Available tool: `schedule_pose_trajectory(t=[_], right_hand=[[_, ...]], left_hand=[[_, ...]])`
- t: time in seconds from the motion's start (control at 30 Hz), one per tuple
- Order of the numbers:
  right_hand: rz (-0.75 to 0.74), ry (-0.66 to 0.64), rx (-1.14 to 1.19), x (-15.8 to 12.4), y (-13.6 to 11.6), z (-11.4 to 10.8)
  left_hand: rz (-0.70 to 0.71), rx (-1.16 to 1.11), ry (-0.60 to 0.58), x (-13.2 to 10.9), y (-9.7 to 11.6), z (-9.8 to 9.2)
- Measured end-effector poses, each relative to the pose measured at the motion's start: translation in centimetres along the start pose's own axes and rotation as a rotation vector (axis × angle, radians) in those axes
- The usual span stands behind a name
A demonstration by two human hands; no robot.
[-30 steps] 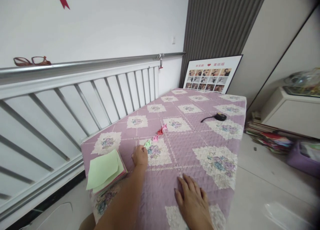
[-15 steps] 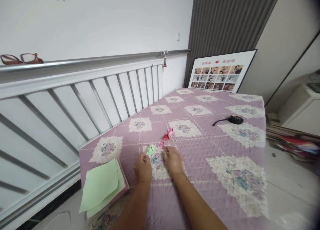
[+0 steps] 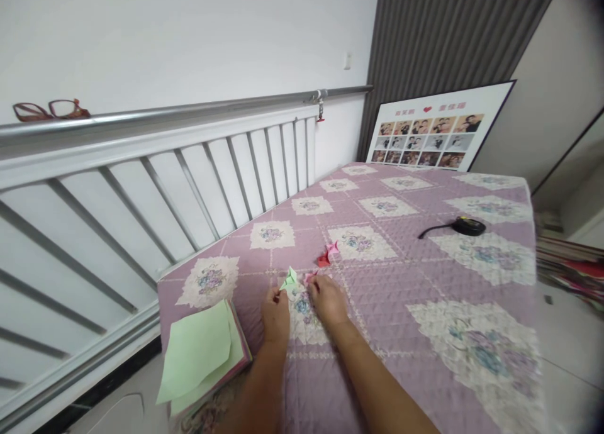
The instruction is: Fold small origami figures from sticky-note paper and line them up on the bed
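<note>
A small light green folded paper piece (image 3: 290,278) stands on the quilted cloth, its lower corner pinched in the fingertips of my left hand (image 3: 275,311). Just right of it, my right hand (image 3: 328,300) has its fingers closed at a small pink folded paper piece (image 3: 309,277), partly covered by the fingertips. Beyond my right hand lie a red folded piece (image 3: 323,259) and another pink one (image 3: 333,248), close together.
A stack of coloured paper with green sheets on top (image 3: 201,346) lies at the left edge of the purple flowered cloth (image 3: 358,383). A black tape measure (image 3: 468,226) rests at the right. Glasses (image 3: 69,109) sit on the rail above a white radiator.
My right fingers have closed in on the near pink piece, which shows less and sits further from the red one. The whole view has shifted slightly.
</note>
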State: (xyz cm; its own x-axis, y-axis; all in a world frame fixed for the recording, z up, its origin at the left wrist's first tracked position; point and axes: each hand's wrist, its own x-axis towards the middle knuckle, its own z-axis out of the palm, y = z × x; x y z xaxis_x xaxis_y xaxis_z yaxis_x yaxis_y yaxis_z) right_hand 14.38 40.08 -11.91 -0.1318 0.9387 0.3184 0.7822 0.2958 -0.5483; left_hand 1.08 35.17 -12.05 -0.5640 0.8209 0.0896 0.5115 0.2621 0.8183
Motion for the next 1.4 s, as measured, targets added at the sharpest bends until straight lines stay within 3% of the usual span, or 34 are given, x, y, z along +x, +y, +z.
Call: schedule_pose_trajectory(t=[0.17, 0.33, 0.5, 0.63, 1.0, 1.17, 1.27, 1.33, 1.4], right_hand=[[-0.081, -0.040, 0.055, -4.3, -1.2, -0.9], [-0.102, -0.073, 0.114, -7.3, -1.7, -1.6], [-0.086, -0.073, 0.153, -7.2, -1.3, -1.5], [-0.065, -0.083, 0.169, -6.9, -1.1, -1.2], [-0.064, -0.073, 0.170, -6.8, -1.1, -1.3], [-0.059, -0.086, 0.175, -6.4, -1.1, -1.4], [-0.067, -0.079, 0.184, -6.1, -1.1, -1.5], [-0.073, -0.069, 0.197, -6.0, -1.1, -1.5], [-0.072, -0.060, 0.196, -5.7, -1.0, -1.4]], left_hand=[[0.086, 0.064, -0.084, 3.1, 2.3, 0.0], [0.185, 0.175, -0.180, 4.9, 3.4, 2.3], [0.251, 0.276, -0.224, 5.2, 3.0, 4.5], [0.266, 0.322, -0.228, 4.9, 2.7, 5.1], [0.231, 0.281, -0.232, 3.9, 3.1, 4.9], [0.162, 0.180, -0.196, 4.1, 3.6, 3.6], [0.104, 0.117, -0.144, 1.5, 3.9, 1.0], [0.055, 0.027, -0.131, -2.7, 4.0, -1.9], [-0.022, 0.011, -0.216, -8.6, 4.0, -5.4]])
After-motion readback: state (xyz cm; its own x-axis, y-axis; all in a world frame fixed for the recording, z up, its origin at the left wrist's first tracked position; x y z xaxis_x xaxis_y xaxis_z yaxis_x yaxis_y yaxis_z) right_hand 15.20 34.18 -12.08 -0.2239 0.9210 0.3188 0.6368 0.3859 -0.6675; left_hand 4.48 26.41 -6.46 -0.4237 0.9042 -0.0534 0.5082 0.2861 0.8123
